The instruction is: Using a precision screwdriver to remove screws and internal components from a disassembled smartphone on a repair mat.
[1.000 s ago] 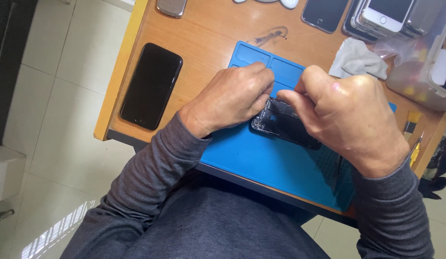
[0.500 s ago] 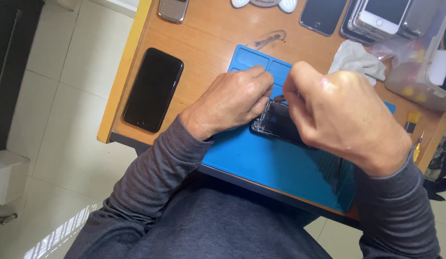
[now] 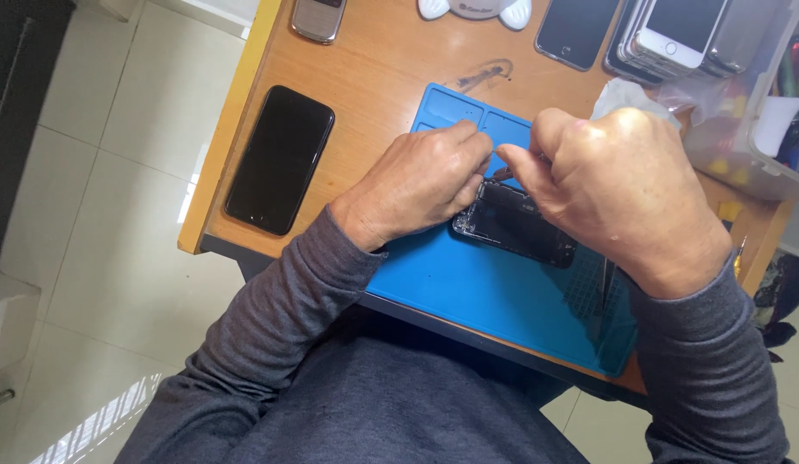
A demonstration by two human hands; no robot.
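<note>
On the blue mat (image 3: 468, 292), the left hand (image 3: 421, 185) presses the opened phone (image 3: 515, 225), grip pressed together; above it the right hand (image 3: 619, 185) pinches something too small to tell

- The single head camera looks steeply down from above the seated person, close over the wooden desk (image 3: 374, 77).
- The desk's near-left corner and the tiled floor (image 3: 99, 215) fill the left side.
</note>
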